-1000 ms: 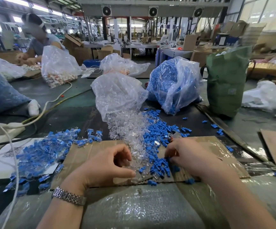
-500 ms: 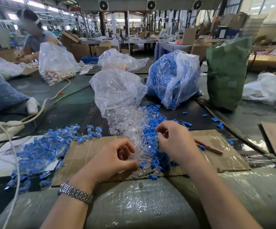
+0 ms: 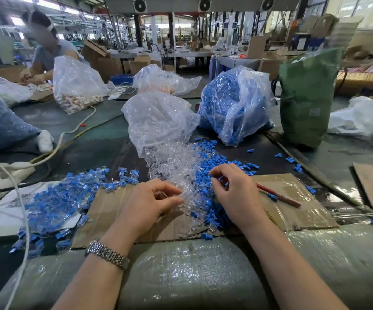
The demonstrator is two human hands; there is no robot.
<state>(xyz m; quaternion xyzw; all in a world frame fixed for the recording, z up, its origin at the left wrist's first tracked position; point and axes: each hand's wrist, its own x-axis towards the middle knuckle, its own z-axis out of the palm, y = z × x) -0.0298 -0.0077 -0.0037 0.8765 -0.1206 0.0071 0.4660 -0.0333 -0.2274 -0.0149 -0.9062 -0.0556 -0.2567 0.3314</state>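
A heap of clear plastic pieces point(image 3: 176, 164) spills from a clear bag point(image 3: 158, 121) onto a cardboard sheet point(image 3: 292, 211). Loose blue caps point(image 3: 210, 157) lie along its right side. My left hand point(image 3: 149, 202) sits at the heap's near edge, thumb and fingers pinching a clear piece. My right hand point(image 3: 234, 193) hovers over the blue caps with curled fingers, thumb and forefinger pinched on what looks like a small blue cap. A pile of clear pieces with blue caps on them point(image 3: 58, 202) lies to the left.
A red pen-like tool point(image 3: 279, 196) lies on the cardboard right of my right hand. Behind stand a bag of blue caps point(image 3: 232, 104) and a green bag point(image 3: 304, 97). White cables and a power strip point(image 3: 13, 168) lie left. Another person point(image 3: 46, 48) works far left.
My right hand left the red tool on the cardboard and moved up and left onto the blue caps. My left hand has barely moved, still at the clear heap.
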